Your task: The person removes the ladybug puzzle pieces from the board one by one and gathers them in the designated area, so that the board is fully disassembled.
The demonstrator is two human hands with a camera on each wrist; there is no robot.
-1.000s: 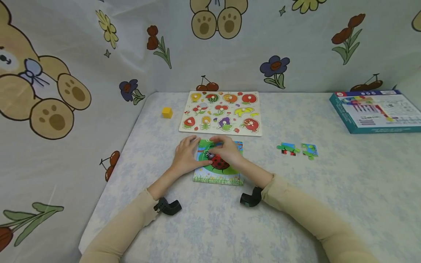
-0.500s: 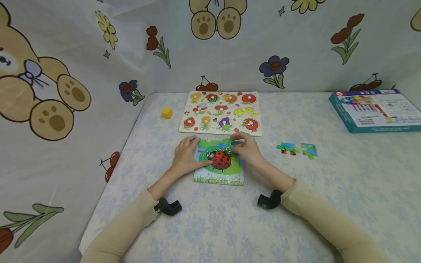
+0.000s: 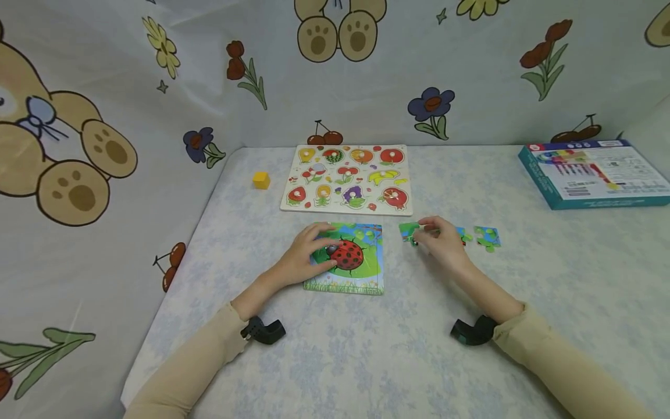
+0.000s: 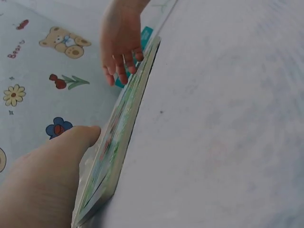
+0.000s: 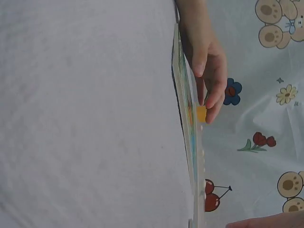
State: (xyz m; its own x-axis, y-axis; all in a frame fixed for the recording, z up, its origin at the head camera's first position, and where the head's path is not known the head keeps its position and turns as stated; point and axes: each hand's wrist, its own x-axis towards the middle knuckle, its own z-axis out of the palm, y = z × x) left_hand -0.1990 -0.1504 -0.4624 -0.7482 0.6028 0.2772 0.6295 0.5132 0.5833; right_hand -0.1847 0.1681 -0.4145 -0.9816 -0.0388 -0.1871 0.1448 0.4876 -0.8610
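Observation:
A square ladybug jigsaw puzzle (image 3: 348, 256) lies flat on the table. My left hand (image 3: 306, 256) rests over its left side, fingers spread across the picture, hiding part of that edge. To the right of the board, my right hand (image 3: 442, 241) pinches a green and blue puzzle piece (image 3: 408, 231) at its right side, low over the table. Two more loose pieces lie beyond that hand: one blue and green piece (image 3: 488, 235) in full view, and another piece (image 3: 463, 234) partly hidden behind the knuckles. In the left wrist view, the right hand (image 4: 122, 45) appears past the board with fingers pointing down.
Behind the ladybug puzzle is a wooden fruit peg board (image 3: 345, 180). A yellow cube (image 3: 261, 180) sits to its left. A teal-edged box (image 3: 597, 174) lies at the back right, near the patterned cloth wall (image 3: 487, 75).
My right hand has moved right from the puzzle board, carrying a piece to the table beside the loose pieces. My left hand's fingers have shifted further over the ladybug picture.

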